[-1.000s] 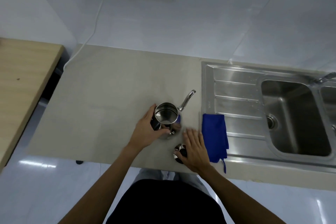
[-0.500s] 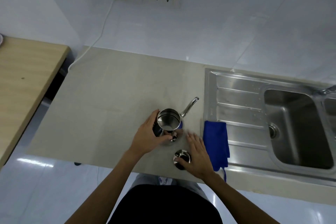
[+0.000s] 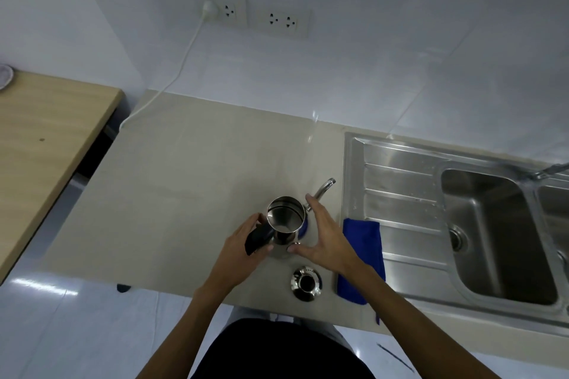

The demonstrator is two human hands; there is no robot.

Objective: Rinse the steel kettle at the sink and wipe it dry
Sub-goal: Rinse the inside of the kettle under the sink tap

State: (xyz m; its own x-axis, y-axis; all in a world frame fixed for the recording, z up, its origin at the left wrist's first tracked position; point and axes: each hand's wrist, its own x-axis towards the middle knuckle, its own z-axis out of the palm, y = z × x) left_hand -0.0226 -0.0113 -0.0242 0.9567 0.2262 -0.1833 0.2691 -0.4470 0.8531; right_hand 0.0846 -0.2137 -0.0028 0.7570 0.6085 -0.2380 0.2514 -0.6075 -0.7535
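The steel kettle (image 3: 284, 218) stands upright and lidless on the beige counter (image 3: 191, 181), its thin spout (image 3: 324, 189) pointing right toward the sink. My left hand (image 3: 246, 243) grips its black handle on the left side. My right hand (image 3: 326, 237) has its fingers spread against the kettle's right side. The kettle's round steel lid (image 3: 306, 283) lies on the counter near the front edge, apart from both hands. A folded blue cloth (image 3: 363, 258) lies on the sink's drainboard, partly under my right wrist.
The steel sink (image 3: 498, 234) with its drainboard (image 3: 400, 181) fills the right; a tap (image 3: 551, 169) reaches over the basins. A wooden table (image 3: 46, 138) stands at left. A white cable (image 3: 181, 71) runs from a wall socket (image 3: 228, 11) down behind the counter.
My right hand has left the lid on the counter and moved up to the kettle's right side. My left hand stays on the handle. The camera tilted upward.
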